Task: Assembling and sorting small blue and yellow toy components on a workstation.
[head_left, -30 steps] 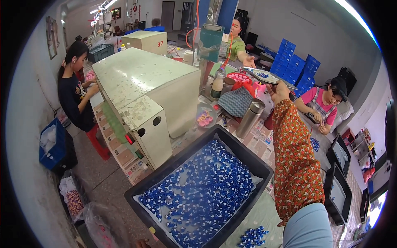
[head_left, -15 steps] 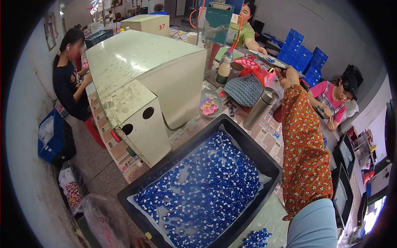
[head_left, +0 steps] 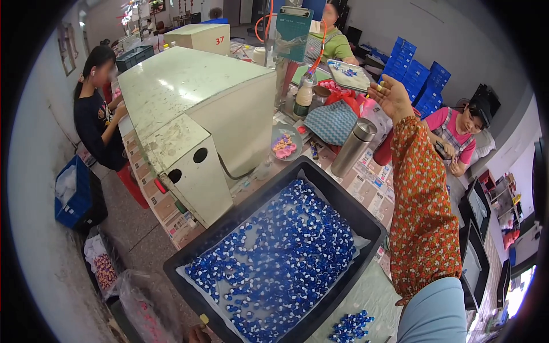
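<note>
My right hand (head_left: 392, 98) reaches far out over the table, fingers spread and empty, with a yellow wrap on one finger. Just beyond it, a shallow light tray (head_left: 357, 82) with a few blue pieces is on the side of a co-worker in green (head_left: 337, 47). Below lies a large black tray (head_left: 374, 228), lined with white sheet and covered with small blue-and-white pieces (head_left: 297, 246). My left hand (head_left: 198, 334) barely shows at the lower edge beside the tray's near left corner, next to a yellow bit; its fingers are mostly hidden.
A pale metal box (head_left: 194, 97) stands left of the tray. Behind the tray are a steel flask (head_left: 354, 147), a bottle (head_left: 303, 98), a patterned cloth (head_left: 331, 123) and a plate of pink pieces (head_left: 286, 143). A pile of blue pieces (head_left: 351, 327) lies nearer. Co-workers sit left and right.
My right hand has let go of the shallow tray, and its fingers have spread. That tray has moved slightly away toward the co-worker in green. My view has shifted a little.
</note>
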`<state>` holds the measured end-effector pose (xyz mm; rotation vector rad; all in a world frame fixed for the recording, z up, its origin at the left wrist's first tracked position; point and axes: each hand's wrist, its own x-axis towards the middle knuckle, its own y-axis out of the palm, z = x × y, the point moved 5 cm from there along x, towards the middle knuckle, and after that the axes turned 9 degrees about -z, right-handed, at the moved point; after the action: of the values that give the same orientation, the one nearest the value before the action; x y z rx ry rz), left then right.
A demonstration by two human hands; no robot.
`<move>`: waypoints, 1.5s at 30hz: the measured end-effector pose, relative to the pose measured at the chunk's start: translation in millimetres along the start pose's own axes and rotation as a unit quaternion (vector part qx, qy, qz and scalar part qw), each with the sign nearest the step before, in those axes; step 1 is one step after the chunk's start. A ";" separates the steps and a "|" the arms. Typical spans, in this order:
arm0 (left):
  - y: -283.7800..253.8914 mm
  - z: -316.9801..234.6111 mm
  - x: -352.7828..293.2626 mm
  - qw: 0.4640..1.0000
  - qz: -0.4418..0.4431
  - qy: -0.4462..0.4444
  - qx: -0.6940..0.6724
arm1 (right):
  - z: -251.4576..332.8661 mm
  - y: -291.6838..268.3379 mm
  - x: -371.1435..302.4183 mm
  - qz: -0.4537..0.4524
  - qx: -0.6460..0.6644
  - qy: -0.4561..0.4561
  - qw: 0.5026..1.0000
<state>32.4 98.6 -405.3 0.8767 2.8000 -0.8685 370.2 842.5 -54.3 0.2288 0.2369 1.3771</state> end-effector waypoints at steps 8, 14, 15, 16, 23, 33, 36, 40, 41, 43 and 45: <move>-13.4 46.1 7.3 0.997 0.004 -0.078 -0.019 | 15.4 -32.9 -160.9 0.175 -0.068 -0.042 0.981; -38.7 -92.2 -17.7 0.965 -0.013 -0.163 0.205 | 23.0 -119.9 -331.3 0.147 -0.153 -0.027 0.977; -36.8 -82.0 -14.1 0.966 -0.012 -0.158 0.206 | 25.5 -137.6 -354.4 0.142 -0.145 -0.022 0.979; -34.1 -56.4 -9.7 0.963 -0.022 -0.199 0.180 | 30.3 -154.9 -374.2 0.115 -0.143 -0.020 0.983; 17.3 199.1 67.5 0.851 -0.016 -0.354 -0.389 | 67.3 -282.4 -467.7 -0.067 -0.121 -0.070 0.988; 17.2 49.8 28.9 0.804 -0.001 -0.427 -0.413 | 72.5 -374.6 -546.3 -0.154 -0.071 -0.091 0.981; 8.3 74.7 49.6 0.797 0.031 -0.422 -0.430 | 68.2 -386.8 -557.5 -0.171 -0.058 -0.102 0.978; 5.4 52.8 46.3 0.801 0.009 -0.423 -0.423 | 65.0 -407.6 -571.1 -0.178 -0.042 -0.104 0.978; 4.2 48.7 46.7 0.802 0.010 -0.420 -0.425 | 64.5 -411.1 -574.0 -0.178 -0.039 -0.104 0.978; 3.1 41.3 45.1 0.804 0.012 -0.415 -0.426 | 63.0 -417.4 -579.3 -0.185 -0.029 -0.108 0.976; 2.9 33.9 42.0 0.791 0.012 -0.418 -0.446 | 62.6 -422.8 -584.8 -0.192 -0.020 -0.113 0.975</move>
<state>-3.9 103.2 -445.0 0.2390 1.9681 0.1529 682.4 190.5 -101.3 0.2885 0.0575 0.9616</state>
